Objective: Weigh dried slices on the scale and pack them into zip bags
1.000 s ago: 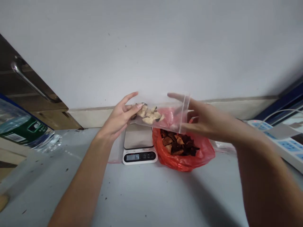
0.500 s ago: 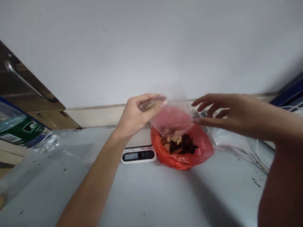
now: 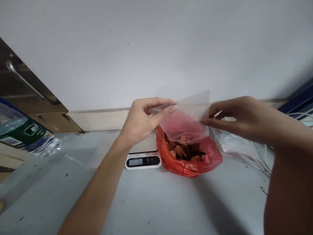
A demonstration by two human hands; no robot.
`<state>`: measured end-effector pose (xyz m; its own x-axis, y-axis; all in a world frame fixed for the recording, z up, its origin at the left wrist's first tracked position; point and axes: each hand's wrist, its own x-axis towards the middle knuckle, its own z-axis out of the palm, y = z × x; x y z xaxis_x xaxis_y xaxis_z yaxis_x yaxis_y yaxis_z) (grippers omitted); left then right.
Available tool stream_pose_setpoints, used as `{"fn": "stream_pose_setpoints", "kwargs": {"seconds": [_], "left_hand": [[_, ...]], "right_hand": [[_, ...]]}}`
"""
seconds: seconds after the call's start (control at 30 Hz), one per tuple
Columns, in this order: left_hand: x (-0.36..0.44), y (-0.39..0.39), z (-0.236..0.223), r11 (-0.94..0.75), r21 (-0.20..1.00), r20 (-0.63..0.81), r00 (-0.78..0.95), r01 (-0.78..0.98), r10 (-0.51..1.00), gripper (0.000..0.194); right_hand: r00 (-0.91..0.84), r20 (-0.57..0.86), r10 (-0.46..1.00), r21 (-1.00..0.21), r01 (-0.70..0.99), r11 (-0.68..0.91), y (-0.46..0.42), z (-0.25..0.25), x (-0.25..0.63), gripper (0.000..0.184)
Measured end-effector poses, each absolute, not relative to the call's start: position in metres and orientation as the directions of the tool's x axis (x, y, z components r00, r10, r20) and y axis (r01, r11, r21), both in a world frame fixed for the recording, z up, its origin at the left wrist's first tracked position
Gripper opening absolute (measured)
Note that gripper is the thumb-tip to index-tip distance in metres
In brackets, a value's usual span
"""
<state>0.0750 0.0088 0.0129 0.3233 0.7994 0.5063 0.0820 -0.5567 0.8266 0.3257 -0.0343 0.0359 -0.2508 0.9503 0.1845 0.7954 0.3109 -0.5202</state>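
Observation:
My left hand (image 3: 143, 119) pinches the left edge of a small clear plastic bag (image 3: 188, 119), and my right hand (image 3: 234, 116) pinches its right edge, so the bag hangs stretched between them. It looks empty. Right below it sits an open red plastic bag (image 3: 190, 161) holding dark and tan dried pieces. A small white digital scale (image 3: 143, 160) stands beside the red bag, under my left wrist, with its display lit.
A plastic water bottle (image 3: 23, 132) with a green label lies at the far left. Clear plastic bags (image 3: 234, 147) and white cables (image 3: 267, 163) lie right of the red bag. A wooden door with a metal handle (image 3: 26, 85) is at the left. A white wall runs behind.
The tan pieces that were in the clear bag a second ago are gone from it. My right hand has taken hold of the bag's right edge and pulled it flat. The scale reading dropped.

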Motion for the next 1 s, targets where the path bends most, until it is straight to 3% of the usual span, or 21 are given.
{"fn": "stream_pose_setpoints", "kwargs": {"seconds": [0.17,0.37,0.5,0.6,0.73,0.83,0.93,1.0], "left_hand": [[0.065,0.013,0.012,-0.543,0.837,0.513,0.247,0.069,0.822,0.016],[0.052,0.024,0.010,-0.514,0.857,0.515,0.098,-0.038,0.852,0.018],[0.021,0.029,0.019,-0.433,0.899,0.430,0.061,0.066,0.901,0.027],[-0.017,0.032,0.024,-0.361,0.898,0.350,0.090,0.253,0.933,0.029],[-0.072,0.035,0.018,-0.121,0.858,0.097,0.073,0.500,0.993,0.025],[-0.106,0.035,0.004,0.113,0.792,-0.139,-0.002,0.600,0.990,0.030],[-0.126,0.031,-0.010,0.315,0.752,-0.329,-0.085,0.578,0.941,0.040],[-0.130,0.029,-0.019,0.385,0.725,-0.431,-0.059,0.571,0.900,0.046]], "right_hand": [[-0.233,0.225,0.946,-0.567,0.758,0.322,-0.033,0.033,0.319,0.031],[-0.322,0.091,0.942,-0.747,0.604,0.278,-0.023,0.021,0.296,0.034],[-0.156,0.145,0.977,-0.891,0.409,0.198,-0.021,0.019,0.273,0.032],[-0.026,0.311,0.950,-0.906,0.294,0.305,-0.023,0.016,0.248,0.025],[-0.089,0.519,0.850,-0.742,0.447,0.500,-0.026,0.002,0.198,0.015],[-0.377,0.575,0.726,-0.424,0.621,0.659,-0.027,-0.008,0.149,0.023],[-0.661,0.322,0.678,-0.115,0.684,0.721,-0.030,-0.018,0.101,0.032],[-0.758,0.137,0.637,-0.037,0.639,0.768,-0.033,-0.027,0.076,0.034]]}}
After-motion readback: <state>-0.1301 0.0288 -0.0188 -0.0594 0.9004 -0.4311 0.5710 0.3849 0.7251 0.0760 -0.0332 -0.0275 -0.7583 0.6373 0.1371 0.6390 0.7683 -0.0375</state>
